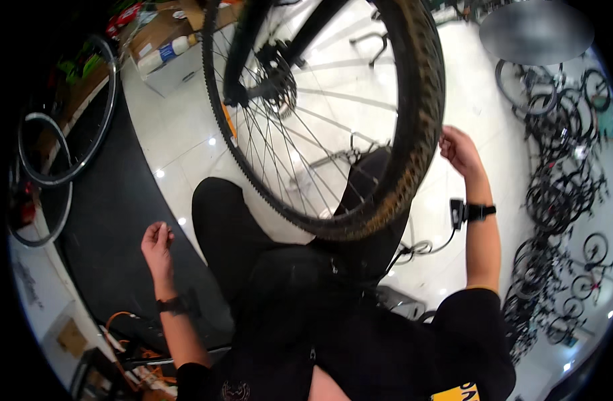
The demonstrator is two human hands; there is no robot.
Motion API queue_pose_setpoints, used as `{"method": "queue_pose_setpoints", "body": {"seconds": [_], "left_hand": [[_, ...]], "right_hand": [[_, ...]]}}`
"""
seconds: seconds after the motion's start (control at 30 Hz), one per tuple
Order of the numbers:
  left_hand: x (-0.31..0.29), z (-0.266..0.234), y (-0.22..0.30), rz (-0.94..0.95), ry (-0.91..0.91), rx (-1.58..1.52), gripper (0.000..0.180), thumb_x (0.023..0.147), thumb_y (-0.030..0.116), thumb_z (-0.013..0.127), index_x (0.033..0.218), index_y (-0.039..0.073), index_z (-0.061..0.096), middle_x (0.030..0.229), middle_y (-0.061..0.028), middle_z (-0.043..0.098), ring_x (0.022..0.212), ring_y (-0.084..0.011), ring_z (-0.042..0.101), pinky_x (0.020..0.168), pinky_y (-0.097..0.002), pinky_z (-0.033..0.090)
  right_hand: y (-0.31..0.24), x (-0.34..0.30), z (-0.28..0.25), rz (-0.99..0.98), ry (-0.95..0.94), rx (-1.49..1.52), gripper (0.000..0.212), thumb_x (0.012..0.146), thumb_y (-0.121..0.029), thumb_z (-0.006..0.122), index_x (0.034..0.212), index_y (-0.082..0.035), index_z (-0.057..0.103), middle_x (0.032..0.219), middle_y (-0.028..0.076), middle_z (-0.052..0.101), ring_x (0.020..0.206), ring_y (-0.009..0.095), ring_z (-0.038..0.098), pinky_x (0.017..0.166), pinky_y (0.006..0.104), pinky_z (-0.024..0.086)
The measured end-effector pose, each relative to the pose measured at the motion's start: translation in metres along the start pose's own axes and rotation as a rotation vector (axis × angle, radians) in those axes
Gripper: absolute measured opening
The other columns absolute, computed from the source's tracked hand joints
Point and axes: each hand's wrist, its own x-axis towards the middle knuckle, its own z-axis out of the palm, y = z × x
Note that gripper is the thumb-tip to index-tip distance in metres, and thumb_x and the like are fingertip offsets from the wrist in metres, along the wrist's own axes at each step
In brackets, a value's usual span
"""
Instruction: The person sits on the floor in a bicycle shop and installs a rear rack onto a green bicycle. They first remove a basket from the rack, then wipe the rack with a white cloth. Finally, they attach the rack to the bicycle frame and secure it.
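Note:
A bicycle wheel (352, 230) with a knobby black tyre, muddy on its right side, stands in front of me between my knees. Its hub cassette (279, 83) sits in a black frame at the upper left of the wheel. Beside the tyre's right edge is my right hand (460, 152), fingers curled together; whether the fingertips touch the rubber I cannot tell. My left hand (158, 240) hovers over the dark mat, apart from the wheel, with thumb and fingers pinched. What either hand holds, if anything, is too small or hidden to make out.
Loose wheel rims (109, 127) lean at the left beside a dark mat (99, 220). A cardboard box (163, 33) and a white bottle (166, 52) lie at the upper left. Many bicycles (553, 180) line the right side. A cable (420, 248) hangs from the device on my right wrist.

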Motion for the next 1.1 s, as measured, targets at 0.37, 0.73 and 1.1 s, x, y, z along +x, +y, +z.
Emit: {"method": "queue_pose_setpoints", "body": {"seconds": [0.37, 0.73, 1.1], "left_hand": [[-0.039, 0.073, 0.054, -0.104, -0.27, 0.114, 0.005, 0.094, 0.01, 0.058, 0.095, 0.005, 0.055, 0.088, -0.0031, 0.061, 0.072, -0.0082, 0.055, 0.066, -0.0207, 0.047], [-0.076, 0.145, 0.122, 0.008, -0.224, 0.163, 0.018, 0.094, 0.01, 0.059, 0.109, 0.002, 0.058, 0.089, -0.0037, 0.06, 0.071, -0.0081, 0.055, 0.063, -0.0197, 0.046], [-0.122, 0.166, 0.15, 0.144, -0.424, 0.022, 0.027, 0.095, 0.009, 0.054, 0.119, -0.003, 0.055, 0.094, -0.007, 0.063, 0.074, -0.0087, 0.053, 0.069, -0.021, 0.046]], "right_hand": [[0.223, 0.075, -0.036, 0.202, -0.029, -0.117, 0.031, 0.089, -0.013, 0.048, 0.112, 0.005, 0.058, 0.075, 0.002, 0.058, 0.065, 0.011, 0.054, 0.053, 0.0254, 0.044], [0.292, 0.078, 0.009, -0.073, -0.236, -0.333, 0.037, 0.093, -0.029, 0.055, 0.107, 0.004, 0.064, 0.089, 0.007, 0.066, 0.081, 0.017, 0.06, 0.072, 0.0308, 0.048], [0.146, 0.057, -0.13, -0.481, 0.402, -0.438, 0.035, 0.096, -0.031, 0.056, 0.099, 0.002, 0.067, 0.084, 0.002, 0.064, 0.079, 0.009, 0.055, 0.074, 0.0238, 0.043]]}}
